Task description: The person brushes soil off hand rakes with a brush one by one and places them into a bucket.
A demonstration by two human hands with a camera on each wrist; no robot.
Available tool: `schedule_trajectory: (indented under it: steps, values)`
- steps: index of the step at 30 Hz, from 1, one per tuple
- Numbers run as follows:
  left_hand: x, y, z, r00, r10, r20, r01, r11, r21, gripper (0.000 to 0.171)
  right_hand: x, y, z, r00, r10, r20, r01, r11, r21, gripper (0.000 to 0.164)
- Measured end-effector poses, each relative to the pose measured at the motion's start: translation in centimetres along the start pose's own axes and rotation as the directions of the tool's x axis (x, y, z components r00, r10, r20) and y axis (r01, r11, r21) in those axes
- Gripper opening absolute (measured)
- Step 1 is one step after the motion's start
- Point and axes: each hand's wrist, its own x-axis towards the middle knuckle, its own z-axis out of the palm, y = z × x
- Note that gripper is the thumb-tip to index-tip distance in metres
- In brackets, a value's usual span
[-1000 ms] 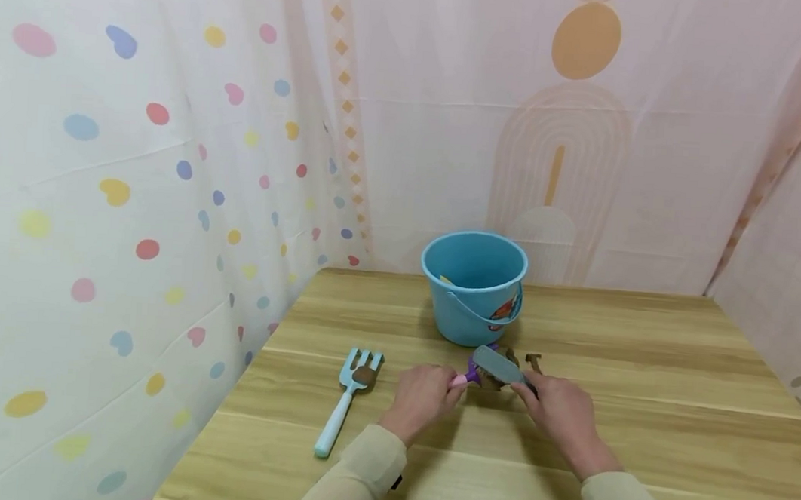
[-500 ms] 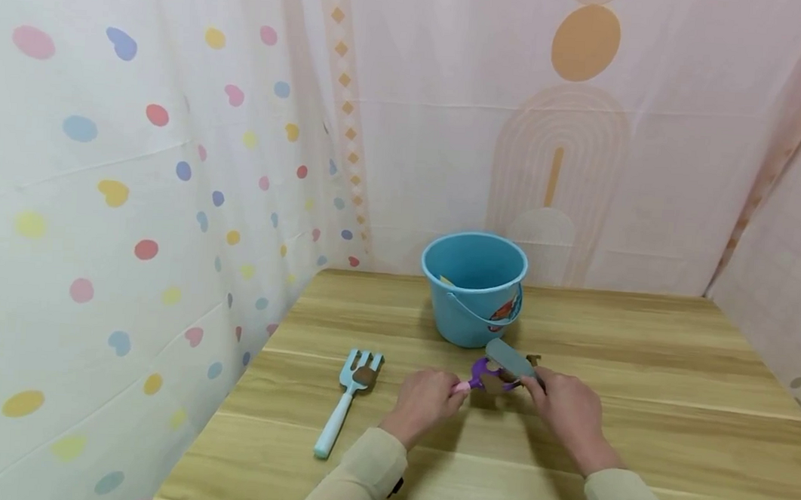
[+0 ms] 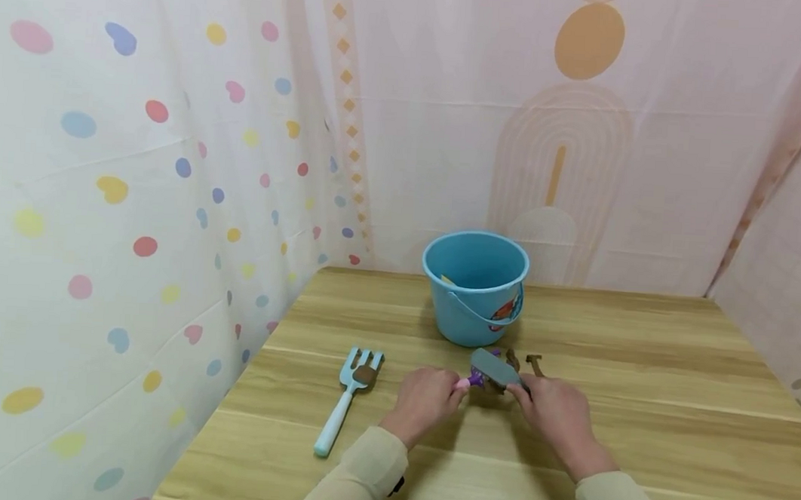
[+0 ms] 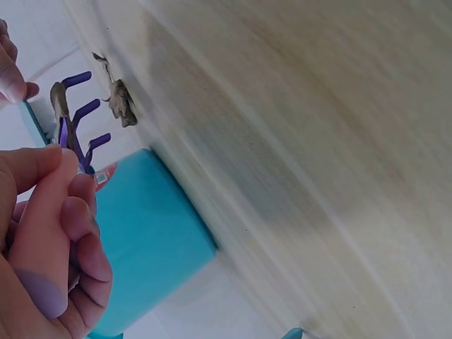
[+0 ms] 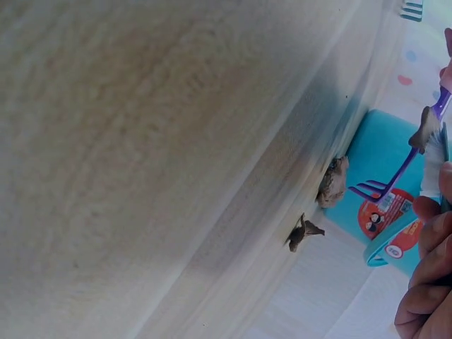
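Note:
My left hand (image 3: 423, 402) grips the pink handle of a purple toy rake (image 4: 46, 226), fingers wrapped round it. Brown, mud-like stuff (image 4: 59, 99) clings to the rake near its prongs. The right hand (image 3: 558, 417) holds a brush (image 3: 495, 367) with a grey-blue back, and its white bristles (image 5: 432, 166) lie against the rake by the brown patch. In the head view the brush covers much of the rake. Brown clumps (image 5: 333, 182) lie on the table just beyond the tools.
Behind the hands stands a light blue bucket (image 3: 468, 306), its handle folded down and something yellow inside. A pale blue toy fork (image 3: 337, 417) with a brown lump (image 3: 364, 375) on it lies at left. Patterned curtains (image 3: 426, 153) hang around the wooden table (image 3: 666, 370).
The right hand and brush went right, then came back left and down over the rake. The rake faced up flatter half a second ago and now looks turned. Bucket and fork stay put.

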Motion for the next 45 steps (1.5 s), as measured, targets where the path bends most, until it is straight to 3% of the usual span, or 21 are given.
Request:
schedule_trajectory:
  steps: [11, 20, 23, 26, 29, 36, 45]
  values:
    - [-0.2, 0.3, -0.1, 1.0, 0.015, -0.016, -0.015, 1.0, 0.007, 0.034, 0.0, 0.6, 0.1, 0.99, 0.119, 0.076, -0.12, 0.993, 0.013, 0.029]
    - [-0.5, 0.1, 0.4, 1.0, 0.01, 0.004, -0.01, 1.0, -0.012, 0.036, -0.1, 1.2, -0.2, 0.986, 0.163, 0.026, -0.164, 0.985, 0.05, 0.022]
    - [-0.5, 0.0, 0.4, 1.0, -0.016, 0.013, 0.016, 1.0, -0.026, 0.034, 0.0, 1.0, -0.4, 0.993, 0.117, 0.021, -0.119, 0.991, 0.069, 0.023]
    - [-0.4, 0.0, 0.2, 0.999, -0.036, 0.003, 0.036, 0.999, -0.031, 0.032, 0.1, 0.5, -0.5, 1.0, 0.013, 0.028, -0.015, 0.997, 0.072, 0.021]
    - [-0.3, 0.2, 0.0, 1.0, -0.028, -0.014, 0.028, 0.999, -0.018, 0.032, 0.1, 0.1, -0.5, 0.999, -0.038, 0.025, 0.037, 0.997, 0.063, 0.022]
    - [-0.5, 0.5, -0.3, 0.999, -0.003, -0.051, 0.003, 1.0, 0.002, 0.033, 0.0, 0.1, -0.5, 1.0, 0.019, 0.023, -0.019, 0.999, 0.03, 0.019]
    - [-0.4, 0.6, -0.3, 0.998, 0.007, -0.056, -0.005, 1.0, 0.03, 0.039, 0.2, 0.7, -0.2, 0.995, 0.077, 0.066, -0.079, 0.997, 0.015, 0.032]
